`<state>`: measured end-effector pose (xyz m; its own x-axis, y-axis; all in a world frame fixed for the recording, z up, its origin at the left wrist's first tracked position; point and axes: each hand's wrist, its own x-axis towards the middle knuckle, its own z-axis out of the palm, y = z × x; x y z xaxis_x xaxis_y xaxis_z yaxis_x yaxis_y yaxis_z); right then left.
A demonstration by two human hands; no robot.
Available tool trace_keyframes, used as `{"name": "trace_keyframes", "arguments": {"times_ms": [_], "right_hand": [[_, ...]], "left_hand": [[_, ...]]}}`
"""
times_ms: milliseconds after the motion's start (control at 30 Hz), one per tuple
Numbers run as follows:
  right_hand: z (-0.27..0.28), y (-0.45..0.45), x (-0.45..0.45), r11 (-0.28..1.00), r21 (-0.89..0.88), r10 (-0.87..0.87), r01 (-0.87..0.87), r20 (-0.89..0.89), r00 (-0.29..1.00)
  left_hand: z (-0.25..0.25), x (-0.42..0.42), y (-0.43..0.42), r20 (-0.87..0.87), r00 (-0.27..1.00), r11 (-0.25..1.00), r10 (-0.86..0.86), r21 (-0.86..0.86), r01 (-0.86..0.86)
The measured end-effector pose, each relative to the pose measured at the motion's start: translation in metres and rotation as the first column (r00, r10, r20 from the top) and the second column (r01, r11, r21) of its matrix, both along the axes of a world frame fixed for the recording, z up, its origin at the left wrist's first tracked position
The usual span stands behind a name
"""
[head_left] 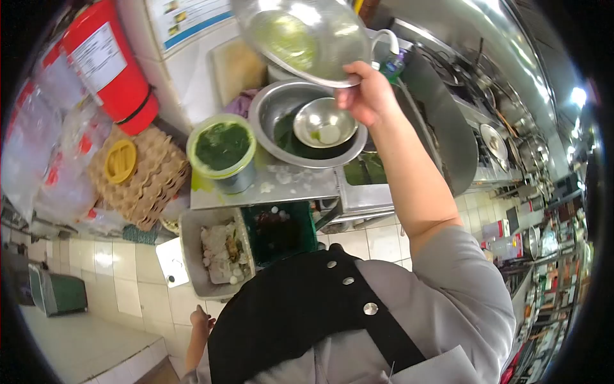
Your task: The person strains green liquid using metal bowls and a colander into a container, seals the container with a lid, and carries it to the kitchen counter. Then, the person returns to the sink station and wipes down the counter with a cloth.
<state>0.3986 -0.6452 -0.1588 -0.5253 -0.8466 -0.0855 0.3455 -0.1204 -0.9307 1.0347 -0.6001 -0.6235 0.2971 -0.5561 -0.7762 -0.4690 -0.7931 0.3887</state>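
My right hand (369,96) grips the rim of a large metal basin (336,38), lifted and tilted above the counter, with wet yellow-green residue inside. Below it, a wide steel basin (263,118) sits on the counter with dark green contents. A small metal bowl (323,117) rests within that basin, with a green scrap in its bottom. To the left stands a round tub (238,178) filled with dark green liquid or chopped greens. My left hand (202,320) hangs low at my side, fingers loosely apart and nothing visible in it.
Two bins stand under the counter edge: a grey bin (187,246) holding scraps and a green bin (311,224). At left are egg trays (144,169) with a yellow lid (120,161), plus a red fire extinguisher (112,64). A sink (366,168) and stove lie right.
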Motion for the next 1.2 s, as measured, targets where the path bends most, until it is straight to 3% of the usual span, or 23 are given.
{"name": "trace_keyframes", "arguments": {"times_ms": [100,133,167,200,233,267,300,333,400,467,533,567,600,633,667,700,733,767,833,933,1033,1067,1200], "right_hand": [[0.004,0.044,-0.054,0.973,-0.009,-0.229,0.229,-0.011,0.973],[-0.004,0.061,-0.074,0.953,0.014,-0.303,0.304,-0.037,0.952],[-0.016,0.078,-0.094,0.927,0.036,-0.372,0.374,-0.061,0.926],[-0.030,0.096,-0.111,0.907,0.052,-0.417,0.418,-0.033,0.908],[-0.046,0.114,-0.127,0.897,0.072,-0.433,0.437,-0.057,0.899],[-0.064,0.130,-0.142,0.871,0.114,-0.476,0.477,-0.044,0.879],[-0.083,0.145,-0.154,0.848,0.174,-0.501,0.501,-0.050,0.864],[-0.104,0.159,-0.165,0.820,0.235,-0.523,0.521,-0.059,0.850],[-0.156,0.176,-0.192,0.802,0.353,-0.516,0.482,0.003,0.856],[-0.189,0.177,-0.192,0.764,0.418,-0.558,0.492,0.045,0.828],[-0.256,0.182,-0.226,0.851,0.400,-0.455,0.342,0.234,0.859],[-0.259,0.178,-0.218,0.837,0.427,-0.467,0.342,0.234,0.853],[-0.252,0.173,-0.208,0.869,0.382,-0.447,0.316,0.328,0.832],[-0.266,0.180,-0.221,0.932,0.286,-0.319,0.223,0.353,0.880],[-0.239,0.173,-0.195,0.879,0.342,-0.427,0.332,0.254,0.868],[-0.224,0.174,-0.188,0.883,0.368,-0.380,0.292,0.192,0.905],[-0.219,0.179,-0.187,0.858,0.412,-0.382,0.307,0.111,0.918],[-0.215,0.192,-0.194,0.880,0.421,-0.271,0.218,0.069,0.960],[-0.201,0.209,-0.192,0.865,0.439,-0.293,0.245,0.045,0.955],[-0.195,0.242,-0.193,0.842,0.416,-0.384,0.343,0.014,0.923],[-0.182,0.275,-0.180,0.817,0.404,-0.451,0.412,0.002,0.893],[-0.177,0.286,-0.174,0.816,0.400,-0.457,0.417,0.005,0.889],[-0.155,0.308,-0.136,0.746,0.423,-0.528,0.514,-0.093,0.844]], "left_hand": [[0.006,0.001,0.003,-0.013,0.999,0.998,-0.051,-0.049,0.050],[-0.029,0.019,0.003,0.120,0.895,0.892,-0.430,-0.093,0.441],[-0.052,0.031,0.003,0.399,0.560,0.592,-0.726,-0.051,0.804],[-0.057,0.031,0.004,0.640,0.206,0.293,-0.740,0.030,0.956],[-0.046,0.037,0.011,0.570,0.434,0.517,-0.698,-0.018,0.856],[-0.036,0.032,0.006,0.484,0.692,0.752,-0.535,-0.101,0.652],[-0.025,0.028,-0.001,0.389,0.883,0.912,-0.262,-0.200,0.358],[-0.016,0.027,-0.012,0.346,0.936,0.943,-0.069,-0.282,0.174],[-0.006,0.030,-0.045,0.329,0.940,0.902,0.092,-0.427,0.061],[-0.002,0.032,-0.094,0.295,0.947,0.827,0.130,-0.559,0.061],[0.032,0.005,-0.132,0.158,0.969,0.746,0.188,-0.665,-0.036],[0.058,-0.016,-0.149,0.087,0.975,0.700,0.206,-0.709,-0.085],[0.044,-0.012,-0.181,0.062,0.977,0.532,0.203,-0.845,-0.057],[0.060,-0.023,-0.207,0.273,0.950,0.529,0.150,-0.834,0.156],[0.113,-0.064,-0.219,0.105,0.961,0.515,0.257,-0.856,-0.044],[0.174,-0.106,-0.223,0.183,0.922,0.521,0.341,-0.853,-0.023],[0.194,-0.120,-0.240,0.176,0.928,0.516,0.328,-0.857,-0.020],[0.208,-0.128,-0.259,0.100,0.958,0.507,0.267,-0.861,-0.052],[0.249,-0.158,-0.276,0.189,0.928,0.507,0.322,-0.862,0.000],[0.253,-0.163,-0.325,0.169,0.928,0.429,0.334,-0.903,0.010],[0.263,-0.162,-0.361,0.299,0.908,0.623,0.292,-0.780,0.056],[0.242,-0.145,-0.390,0.375,0.904,0.667,0.204,-0.729,0.152],[0.232,-0.125,-0.424,0.294,0.953,0.760,0.073,-0.635,0.138]]}}
